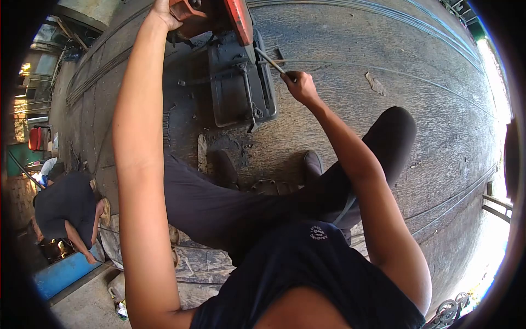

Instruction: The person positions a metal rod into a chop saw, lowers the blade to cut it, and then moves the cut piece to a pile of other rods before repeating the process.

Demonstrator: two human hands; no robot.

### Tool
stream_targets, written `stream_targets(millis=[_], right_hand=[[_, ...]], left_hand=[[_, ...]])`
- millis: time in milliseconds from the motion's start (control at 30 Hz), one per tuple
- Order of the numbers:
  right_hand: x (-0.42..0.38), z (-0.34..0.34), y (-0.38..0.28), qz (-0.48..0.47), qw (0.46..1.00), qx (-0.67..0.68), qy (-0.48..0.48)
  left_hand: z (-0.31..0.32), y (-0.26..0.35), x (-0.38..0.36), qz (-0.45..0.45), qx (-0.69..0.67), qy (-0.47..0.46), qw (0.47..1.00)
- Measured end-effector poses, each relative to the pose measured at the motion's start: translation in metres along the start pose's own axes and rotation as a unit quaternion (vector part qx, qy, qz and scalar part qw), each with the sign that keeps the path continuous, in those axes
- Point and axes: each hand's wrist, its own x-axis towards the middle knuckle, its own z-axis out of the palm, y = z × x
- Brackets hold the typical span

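At the top, my left hand [166,15] is wrapped round the edge of an orange-red metal machine part [237,21], its fingers partly hidden by it. My right hand [301,86] is closed round the lower end of a thin metal rod [269,59]. The rod's far end meets the lower tip of the red part. Beneath both lies a black metal base [227,96] on the floor, with a dark bar and a clamp-like fitting along its right side.
Long rods [383,21] lie along the floor at the upper right. A co-worker [68,205] bends over a blue container [68,273] at the lower left. A flat scrap [375,83] lies right of my right hand. My shoes are below the base.
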Motion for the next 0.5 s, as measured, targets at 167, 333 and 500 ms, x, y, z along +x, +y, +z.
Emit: stream_targets(millis=[167, 333, 500], right_hand=[[-0.003, 0.0067, -0.0045, -0.014, 1.0, 0.008, 0.002], [-0.0037, 0.0065, -0.0063, -0.059, 0.998, -0.008, 0.017], [-0.003, 0.0091, -0.0036, -0.108, 0.993, -0.003, 0.037]], left_hand=[[0.0039, 0.0017, -0.0053, -0.028, -0.002, 0.01, 1.0], [0.0048, 0.0015, -0.0067, -0.018, 0.015, -0.031, 0.999], [0.0047, 0.0007, -0.0065, -0.012, 0.018, -0.036, 0.999]])
